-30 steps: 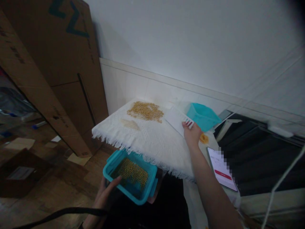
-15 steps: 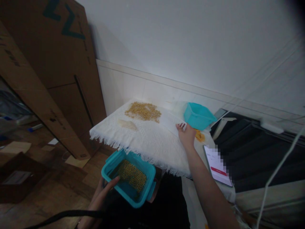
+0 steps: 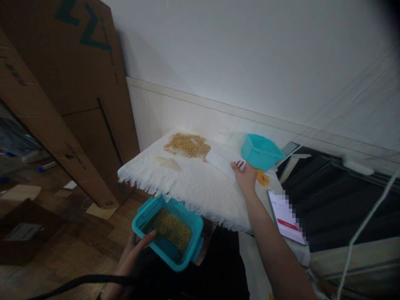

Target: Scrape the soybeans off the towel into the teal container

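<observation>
My left hand [image 3: 137, 250] grips the near left rim of a teal plastic basin [image 3: 196, 233], thumb inside, held below the table's fringed edge. Soybeans [image 3: 173, 227] lie across the basin's bottom. Over the table my right hand [image 3: 245, 175] is closed on the right end of a flat white card [image 3: 221, 161], which may be stiff paper or plastic. The card's far end touches or nearly touches a spread pile of soybeans [image 3: 189, 145] on the white cloth [image 3: 200, 183]. A small patch of paler grains [image 3: 168, 163] lies in front of that pile.
A second teal basin [image 3: 262, 152] stands at the back right, with a yellow cloth-like item [image 3: 262, 178] before it. A phone or tablet [image 3: 287, 218] lies on the right edge. A large cardboard box [image 3: 84, 83] rises at left, and a white cable [image 3: 362, 233] hangs at right.
The white card shows more plainly now, tilted against the cloth beside the soybean pile. My right hand has shifted very slightly right; the left hand and its basin have barely moved.
</observation>
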The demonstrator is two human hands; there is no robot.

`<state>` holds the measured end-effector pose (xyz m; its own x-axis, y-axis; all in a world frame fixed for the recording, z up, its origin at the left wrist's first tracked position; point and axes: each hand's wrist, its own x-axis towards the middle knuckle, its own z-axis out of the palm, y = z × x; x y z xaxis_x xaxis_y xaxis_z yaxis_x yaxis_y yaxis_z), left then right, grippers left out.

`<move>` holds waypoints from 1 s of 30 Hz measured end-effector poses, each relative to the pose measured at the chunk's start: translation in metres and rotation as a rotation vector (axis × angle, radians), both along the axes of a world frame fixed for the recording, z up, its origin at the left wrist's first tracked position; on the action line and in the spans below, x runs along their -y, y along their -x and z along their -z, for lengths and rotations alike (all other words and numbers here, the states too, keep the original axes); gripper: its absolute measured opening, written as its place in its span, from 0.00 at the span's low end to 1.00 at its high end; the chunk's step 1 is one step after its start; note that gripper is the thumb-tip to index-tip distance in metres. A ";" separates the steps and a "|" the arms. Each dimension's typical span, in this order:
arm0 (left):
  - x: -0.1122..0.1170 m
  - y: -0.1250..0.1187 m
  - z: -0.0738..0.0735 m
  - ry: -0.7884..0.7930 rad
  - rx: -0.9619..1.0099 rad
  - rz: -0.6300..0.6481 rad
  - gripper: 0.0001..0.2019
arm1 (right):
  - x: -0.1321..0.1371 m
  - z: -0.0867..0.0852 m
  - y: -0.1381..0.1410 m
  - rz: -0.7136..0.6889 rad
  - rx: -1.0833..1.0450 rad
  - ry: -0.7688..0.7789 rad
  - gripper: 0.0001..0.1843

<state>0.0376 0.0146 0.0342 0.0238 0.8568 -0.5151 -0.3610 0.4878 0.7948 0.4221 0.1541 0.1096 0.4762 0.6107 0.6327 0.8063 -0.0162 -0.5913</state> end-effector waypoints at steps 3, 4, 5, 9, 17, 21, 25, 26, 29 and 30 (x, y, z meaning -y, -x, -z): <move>-0.003 -0.002 0.004 0.054 0.029 -0.030 0.34 | 0.001 -0.002 0.000 -0.008 -0.017 -0.018 0.18; -0.004 -0.002 0.005 0.065 0.029 -0.030 0.34 | 0.001 -0.002 0.000 -0.017 -0.021 -0.015 0.18; -0.005 -0.001 0.006 0.071 0.018 -0.028 0.34 | 0.001 -0.002 0.000 -0.026 -0.025 -0.007 0.18; -0.005 0.000 0.008 0.067 0.000 -0.022 0.34 | 0.000 -0.002 0.001 -0.057 -0.053 0.011 0.17; -0.001 0.000 0.004 0.041 0.035 -0.007 0.36 | 0.000 -0.001 -0.001 -0.037 -0.053 0.001 0.16; -0.001 0.001 0.007 0.041 0.035 0.015 0.35 | -0.001 0.000 -0.001 -0.051 -0.054 -0.023 0.18; -0.003 0.000 0.008 0.061 0.005 -0.028 0.36 | -0.002 0.002 0.000 -0.070 -0.063 -0.050 0.20; -0.004 -0.001 0.008 0.064 0.005 -0.035 0.36 | -0.002 0.003 0.001 -0.080 -0.059 -0.047 0.21; -0.004 -0.001 0.008 0.061 0.003 -0.034 0.36 | -0.002 0.004 0.004 -0.113 -0.055 -0.028 0.21; -0.004 -0.001 0.008 0.060 0.004 -0.028 0.36 | -0.002 0.004 0.005 -0.123 -0.059 -0.021 0.21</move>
